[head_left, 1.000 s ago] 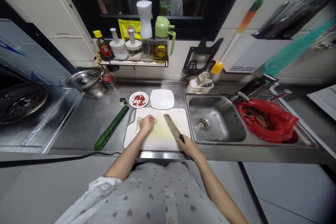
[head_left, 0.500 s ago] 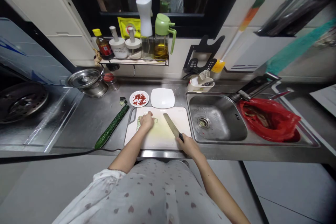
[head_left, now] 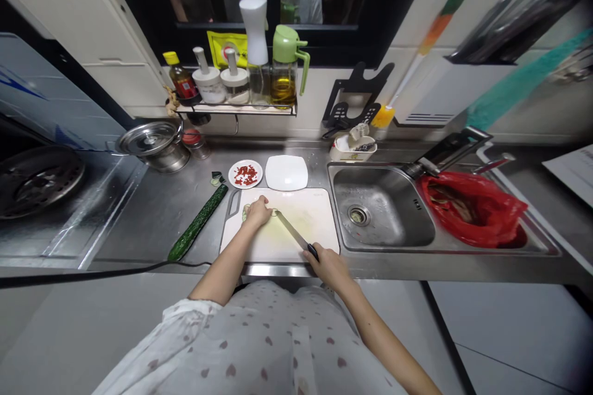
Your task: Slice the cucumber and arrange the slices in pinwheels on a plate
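My right hand (head_left: 327, 264) is wrapped round the dark handle of a kitchen knife (head_left: 295, 231), whose blade points up and left across the white cutting board (head_left: 319, 216). The blade's tip meets a thin cucumber slice (head_left: 275, 212) beside my left hand (head_left: 258, 212). The fingers of that hand are curled down over more cucumber slices (head_left: 245, 213) at the board's left side, hiding most of them. A long dark green cucumber (head_left: 198, 223) lies on the steel counter, left of the board.
Behind the board are a plate of chopped red pieces (head_left: 245, 174) and a white square dish (head_left: 286, 173). Cucumber scraps (head_left: 217, 179) lie nearby. On the right are a sink (head_left: 384, 228) and a red plastic bag (head_left: 477, 210); a lidded pot (head_left: 155, 145) stands back left.
My right hand has brought the knife leftward, so its tip is now at the slice next to my left hand. My left hand has shifted only slightly.
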The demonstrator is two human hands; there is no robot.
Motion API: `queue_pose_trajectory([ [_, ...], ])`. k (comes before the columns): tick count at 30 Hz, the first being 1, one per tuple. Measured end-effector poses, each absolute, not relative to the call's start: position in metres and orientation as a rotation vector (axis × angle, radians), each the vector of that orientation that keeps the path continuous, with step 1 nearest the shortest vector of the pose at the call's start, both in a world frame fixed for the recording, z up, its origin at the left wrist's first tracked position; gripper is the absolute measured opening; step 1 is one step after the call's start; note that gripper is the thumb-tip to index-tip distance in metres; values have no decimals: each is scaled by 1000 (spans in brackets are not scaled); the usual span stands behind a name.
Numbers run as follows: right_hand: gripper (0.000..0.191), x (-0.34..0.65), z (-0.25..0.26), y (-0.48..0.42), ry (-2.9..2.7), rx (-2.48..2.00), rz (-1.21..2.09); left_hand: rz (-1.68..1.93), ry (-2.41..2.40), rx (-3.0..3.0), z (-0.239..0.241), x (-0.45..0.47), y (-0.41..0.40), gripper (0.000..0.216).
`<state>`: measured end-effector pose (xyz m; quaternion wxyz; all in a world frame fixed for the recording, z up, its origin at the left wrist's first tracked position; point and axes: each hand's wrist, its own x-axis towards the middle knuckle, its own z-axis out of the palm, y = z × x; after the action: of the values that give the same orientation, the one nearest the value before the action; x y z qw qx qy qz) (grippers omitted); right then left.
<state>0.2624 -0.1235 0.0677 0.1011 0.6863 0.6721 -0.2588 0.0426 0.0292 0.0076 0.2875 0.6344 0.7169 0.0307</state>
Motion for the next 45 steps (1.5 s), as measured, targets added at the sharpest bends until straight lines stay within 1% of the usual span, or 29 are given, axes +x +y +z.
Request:
queue_pose_trajectory([
  [9, 44, 259, 73, -124, 1954, 1987, -756, 57, 1936, 1692, 12, 45, 29, 28],
  [24, 35, 244, 83, -120, 1899, 1928, -748, -13, 1954, 1660, 14, 45, 34, 29],
  [45, 36, 239, 85, -101, 1907, 1900, -775, 2, 1961, 1621, 8, 44, 37, 29],
])
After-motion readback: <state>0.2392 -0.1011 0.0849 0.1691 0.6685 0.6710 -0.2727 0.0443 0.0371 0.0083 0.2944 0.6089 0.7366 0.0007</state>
